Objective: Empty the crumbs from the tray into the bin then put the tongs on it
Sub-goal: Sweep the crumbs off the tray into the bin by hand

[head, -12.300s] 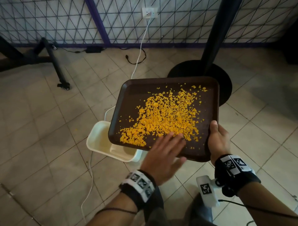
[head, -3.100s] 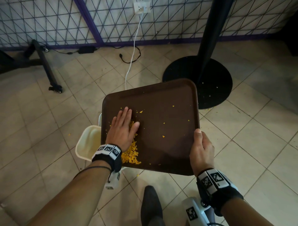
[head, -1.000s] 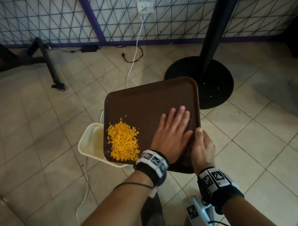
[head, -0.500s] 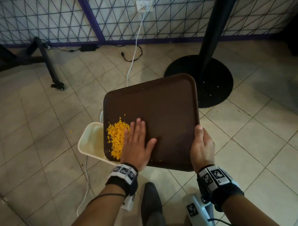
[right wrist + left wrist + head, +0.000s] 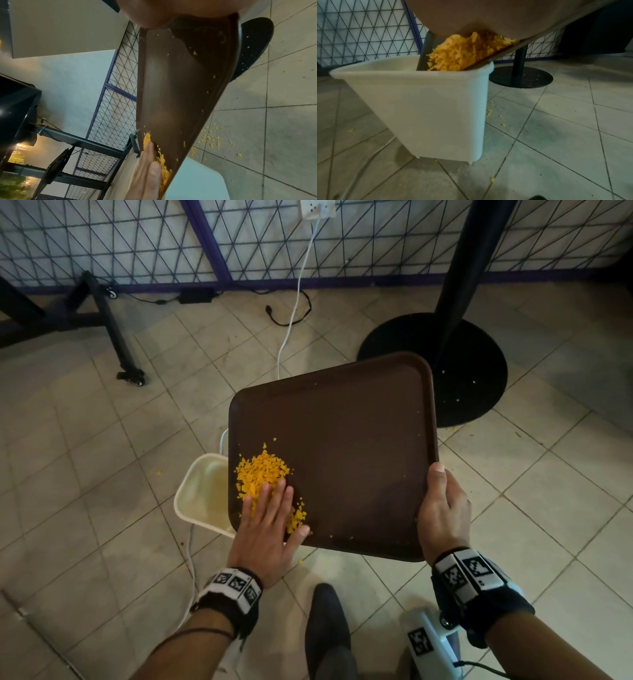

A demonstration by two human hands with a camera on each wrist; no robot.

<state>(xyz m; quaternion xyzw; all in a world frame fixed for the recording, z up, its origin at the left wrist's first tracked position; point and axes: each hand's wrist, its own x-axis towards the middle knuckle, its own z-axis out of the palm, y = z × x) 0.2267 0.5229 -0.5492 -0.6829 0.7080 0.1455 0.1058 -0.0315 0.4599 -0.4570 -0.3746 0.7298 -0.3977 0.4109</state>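
A dark brown tray (image 5: 359,446) is held tilted, its left corner over a cream bin (image 5: 202,494) on the floor. Orange crumbs (image 5: 262,472) lie heaped at the tray's lower left. My left hand (image 5: 265,522) lies flat on the tray with straight fingers on the crumb pile. My right hand (image 5: 442,508) grips the tray's near right edge, thumb on top. In the left wrist view the crumbs (image 5: 462,54) sit at the tray's low edge right above the bin (image 5: 419,108). The right wrist view shows the tray (image 5: 180,88) and left hand's fingers (image 5: 149,169) against crumbs. No tongs are in view.
A black pole with a round base (image 5: 455,364) stands just beyond the tray on the right. A white cable (image 5: 291,313) runs from a wall socket down past the bin. A black wheeled frame leg (image 5: 116,337) is at the left. Spilled crumbs (image 5: 212,142) dot the tiles.
My left hand has slid left and toward me across the tray, onto the crumb pile near the tray's lower left corner. The tray stays tilted over the bin in my right hand.
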